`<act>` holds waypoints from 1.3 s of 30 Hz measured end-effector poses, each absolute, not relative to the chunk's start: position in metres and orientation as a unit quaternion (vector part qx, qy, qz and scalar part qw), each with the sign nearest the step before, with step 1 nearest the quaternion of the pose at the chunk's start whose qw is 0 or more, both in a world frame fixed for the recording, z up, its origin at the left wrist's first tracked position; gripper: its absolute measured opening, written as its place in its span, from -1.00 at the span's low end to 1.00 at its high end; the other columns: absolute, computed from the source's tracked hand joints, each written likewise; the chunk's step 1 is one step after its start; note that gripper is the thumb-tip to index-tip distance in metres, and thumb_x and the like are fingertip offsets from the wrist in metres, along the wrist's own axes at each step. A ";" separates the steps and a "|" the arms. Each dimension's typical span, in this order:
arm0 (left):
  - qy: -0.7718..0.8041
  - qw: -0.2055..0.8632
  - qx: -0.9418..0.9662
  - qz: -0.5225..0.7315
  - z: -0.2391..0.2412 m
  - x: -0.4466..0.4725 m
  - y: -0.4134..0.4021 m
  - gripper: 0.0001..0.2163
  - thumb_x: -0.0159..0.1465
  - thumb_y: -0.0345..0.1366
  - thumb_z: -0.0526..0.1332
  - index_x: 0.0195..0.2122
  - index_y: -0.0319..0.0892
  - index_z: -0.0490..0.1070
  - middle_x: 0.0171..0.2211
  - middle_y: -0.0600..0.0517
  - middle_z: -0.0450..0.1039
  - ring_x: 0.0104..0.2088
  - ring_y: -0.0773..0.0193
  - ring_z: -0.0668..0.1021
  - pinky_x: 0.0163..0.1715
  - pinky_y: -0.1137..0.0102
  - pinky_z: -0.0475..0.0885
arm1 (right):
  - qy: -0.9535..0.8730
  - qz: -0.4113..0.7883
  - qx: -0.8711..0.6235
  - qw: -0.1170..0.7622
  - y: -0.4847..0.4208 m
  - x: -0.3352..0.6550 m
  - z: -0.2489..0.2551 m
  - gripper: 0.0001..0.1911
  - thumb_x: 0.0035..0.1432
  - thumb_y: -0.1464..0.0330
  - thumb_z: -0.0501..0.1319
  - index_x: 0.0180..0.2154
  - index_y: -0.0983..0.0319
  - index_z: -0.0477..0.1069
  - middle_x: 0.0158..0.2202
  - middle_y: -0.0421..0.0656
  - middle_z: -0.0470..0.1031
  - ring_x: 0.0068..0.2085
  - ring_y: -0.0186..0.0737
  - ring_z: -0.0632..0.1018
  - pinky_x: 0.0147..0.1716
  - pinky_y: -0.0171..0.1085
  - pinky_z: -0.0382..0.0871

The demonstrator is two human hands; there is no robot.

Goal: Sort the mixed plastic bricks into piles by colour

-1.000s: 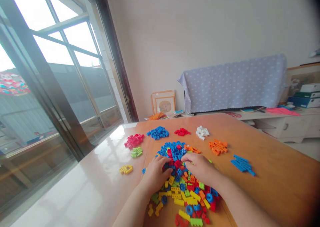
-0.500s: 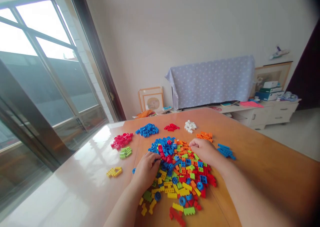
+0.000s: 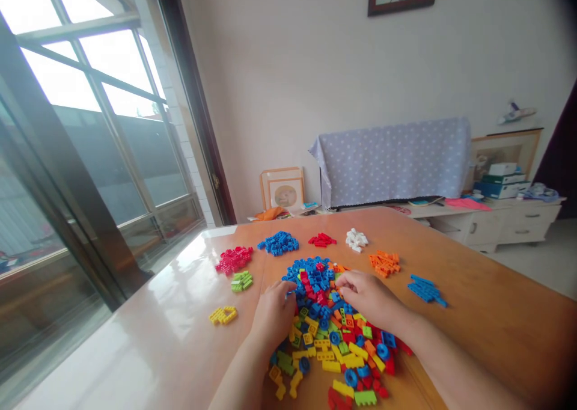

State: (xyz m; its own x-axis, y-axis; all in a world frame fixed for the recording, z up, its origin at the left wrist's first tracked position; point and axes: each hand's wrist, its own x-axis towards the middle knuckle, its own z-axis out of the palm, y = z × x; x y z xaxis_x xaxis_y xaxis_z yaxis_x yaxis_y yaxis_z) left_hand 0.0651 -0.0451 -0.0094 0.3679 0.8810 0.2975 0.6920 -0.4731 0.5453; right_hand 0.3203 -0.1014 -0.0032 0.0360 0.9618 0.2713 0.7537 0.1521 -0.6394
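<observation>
A mixed pile of toy building bricks [image 3: 324, 344] in blue, red, yellow, green and orange lies on the table before me. My left hand [image 3: 276, 311] rests at the pile's left side, its fingers curled in beside blue bricks [image 3: 303, 270]. Across from it, my right hand [image 3: 367, 294] reaches over the upper right of the pile with thumb and fingers drawn together. Whatever either hand pinches is hidden or too small to name. Pinkish-red bricks [image 3: 311, 287] lie between the two hands.
Sorted groups ring the pile: yellow [image 3: 222, 315], green [image 3: 242, 281], pinkish-red [image 3: 234, 260], blue [image 3: 278, 243], red [image 3: 322, 240], white [image 3: 356, 240], orange [image 3: 384, 263] and long blue bricks [image 3: 427, 290]. The wooden table [image 3: 487, 314] ends before a low white cabinet [image 3: 509, 225].
My view has tilted up, bringing a wall clock into sight. My right hand has moved left and nearer to me, toward the pile's middle. The left hand stays at the pile's left side.
</observation>
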 end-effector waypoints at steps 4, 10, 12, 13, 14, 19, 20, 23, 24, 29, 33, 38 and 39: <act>0.464 0.156 0.828 0.272 -0.013 0.067 -0.044 -0.78 0.29 -0.34 0.14 -0.11 -0.06 0.53 -0.16 -0.01 0.55 -0.10 0.17 0.55 -0.11 0.40 0.39 | -0.704 0.142 -0.633 0.289 -0.103 0.308 0.010 -0.76 0.15 0.36 0.13 -0.21 0.11 0.54 -0.24 -0.17 0.55 -0.21 -0.18 0.53 -0.22 -0.29 0.30; 0.448 0.168 0.832 0.283 -0.021 0.064 -0.039 -0.78 0.28 -0.33 0.14 -0.13 -0.04 0.53 -0.20 0.01 0.53 -0.15 0.20 0.54 -0.15 0.43 0.38 | -0.736 0.099 -0.634 0.216 -0.076 0.295 -0.004 -0.73 0.12 0.39 0.14 -0.17 0.10 0.53 -0.11 -0.14 0.52 -0.11 -0.16 0.52 -0.14 -0.30 0.27; 0.453 0.174 0.825 0.288 -0.023 0.063 -0.037 -0.77 0.28 -0.33 0.13 -0.12 -0.03 0.54 -0.18 0.01 0.54 -0.14 0.20 0.54 -0.16 0.43 0.38 | -0.724 0.072 -0.653 0.209 -0.065 0.293 -0.010 -0.70 0.11 0.40 0.14 -0.12 0.11 0.52 -0.09 -0.12 0.50 -0.10 -0.16 0.51 -0.13 -0.29 0.25; 0.457 0.177 0.821 0.292 -0.023 0.062 -0.036 -0.77 0.28 -0.33 0.13 -0.12 -0.03 0.54 -0.17 0.01 0.55 -0.13 0.20 0.54 -0.15 0.43 0.38 | -0.717 0.065 -0.664 0.204 -0.060 0.293 -0.012 -0.69 0.10 0.41 0.15 -0.11 0.11 0.51 -0.09 -0.13 0.50 -0.11 -0.17 0.50 -0.15 -0.29 0.24; 0.462 0.180 0.817 0.295 -0.023 0.061 -0.035 -0.77 0.28 -0.33 0.13 -0.12 -0.04 0.54 -0.16 0.00 0.55 -0.12 0.19 0.54 -0.14 0.43 0.39 | -0.710 0.061 -0.673 0.199 -0.057 0.293 -0.014 -0.69 0.09 0.40 0.16 -0.11 0.11 0.51 -0.10 -0.14 0.50 -0.14 -0.18 0.50 -0.18 -0.30 0.23; 0.479 0.194 0.799 0.309 -0.025 0.061 -0.032 -0.76 0.28 -0.32 0.14 -0.11 -0.07 0.55 -0.16 -0.01 0.56 -0.12 0.19 0.55 -0.14 0.44 0.40 | -0.701 0.068 -0.684 0.190 -0.050 0.294 -0.016 -0.78 0.03 0.36 0.23 -0.21 0.11 0.50 -0.18 -0.20 0.49 -0.27 -0.25 0.48 -0.32 -0.32 0.16; 0.481 0.198 0.796 0.310 -0.026 0.061 -0.032 -0.76 0.28 -0.32 0.14 -0.11 -0.08 0.55 -0.16 -0.01 0.57 -0.12 0.19 0.55 -0.15 0.44 0.40 | -0.701 0.071 -0.683 0.194 -0.049 0.294 -0.017 -0.80 0.03 0.35 0.24 -0.24 0.11 0.50 -0.20 -0.20 0.49 -0.28 -0.25 0.48 -0.32 -0.32 0.16; 0.484 0.207 0.789 0.316 -0.027 0.061 -0.031 -0.77 0.28 -0.33 0.14 -0.13 -0.09 0.55 -0.16 -0.01 0.57 -0.13 0.18 0.56 -0.15 0.43 0.40 | -0.701 0.101 -0.668 0.229 -0.044 0.297 -0.017 -0.90 0.02 0.33 0.25 -0.33 0.15 0.49 -0.28 -0.20 0.50 -0.28 -0.24 0.49 -0.29 -0.32 0.22; 0.485 0.210 0.786 0.321 -0.027 0.061 -0.031 -0.78 0.28 -0.32 0.14 -0.13 -0.09 0.55 -0.16 -0.01 0.58 -0.12 0.18 0.56 -0.14 0.42 0.40 | -0.696 0.123 -0.661 0.252 -0.042 0.297 -0.016 -0.90 0.02 0.33 0.25 -0.34 0.16 0.48 -0.30 -0.20 0.51 -0.28 -0.23 0.50 -0.28 -0.31 0.25; 0.486 0.216 0.776 0.339 -0.025 0.060 -0.032 -0.77 0.29 -0.30 0.14 -0.10 -0.06 0.54 -0.12 0.02 0.59 -0.09 0.20 0.56 -0.12 0.43 0.39 | -0.610 0.302 -0.627 0.380 -0.033 0.290 -0.008 -0.80 0.04 0.33 0.19 -0.24 0.20 0.45 -0.40 -0.22 0.51 -0.35 -0.25 0.53 -0.39 -0.34 0.32; 0.519 0.207 0.766 0.320 -0.024 0.058 -0.031 -0.80 0.26 -0.31 0.17 -0.16 -0.07 0.56 -0.17 0.01 0.58 -0.13 0.18 0.56 -0.16 0.43 0.37 | -0.588 0.341 -0.619 0.395 -0.017 0.276 0.005 -0.70 0.07 0.34 0.12 -0.14 0.21 0.46 -0.37 -0.20 0.54 -0.37 -0.27 0.54 -0.48 -0.38 0.30; 0.558 0.194 0.743 0.314 -0.025 0.055 -0.027 -0.82 0.26 -0.28 0.18 -0.21 -0.10 0.56 -0.21 -0.02 0.57 -0.14 0.16 0.55 -0.17 0.42 0.35 | -0.620 0.286 -0.624 0.379 0.030 0.260 0.008 -0.69 0.10 0.39 0.11 -0.13 0.23 0.49 -0.34 -0.17 0.56 -0.32 -0.27 0.54 -0.40 -0.38 0.34; 0.563 0.195 0.738 0.317 -0.026 0.054 -0.026 -0.82 0.26 -0.27 0.18 -0.20 -0.11 0.56 -0.21 -0.03 0.56 -0.13 0.15 0.55 -0.17 0.42 0.35 | -0.627 0.271 -0.627 0.376 0.041 0.257 0.007 -0.70 0.09 0.41 0.13 -0.13 0.22 0.49 -0.30 -0.17 0.57 -0.28 -0.27 0.54 -0.36 -0.37 0.34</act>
